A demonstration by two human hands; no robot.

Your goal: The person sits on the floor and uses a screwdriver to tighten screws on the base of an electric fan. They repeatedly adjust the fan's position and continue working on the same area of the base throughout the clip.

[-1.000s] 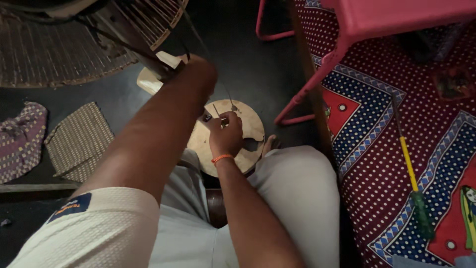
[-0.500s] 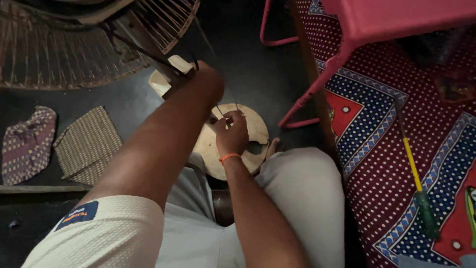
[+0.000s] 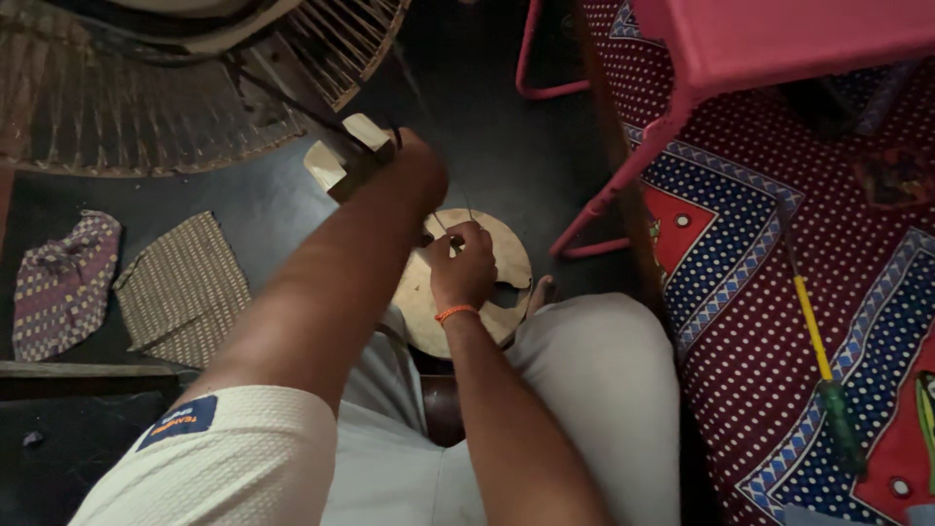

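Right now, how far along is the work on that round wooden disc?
Done: cannot tell; the round wooden disc already has a notch in its edge. In hand: right hand pinches a thin strand over the disc; left hand is raised beyond it. The screwdriver lies on the patterned mat.

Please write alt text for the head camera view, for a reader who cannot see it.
Seen from above, a seated person's right hand pinches a thin strand over a round wooden disc, while the left hand reaches toward a woven cane frame. A patterned mat with a screwdriver lies alongside.
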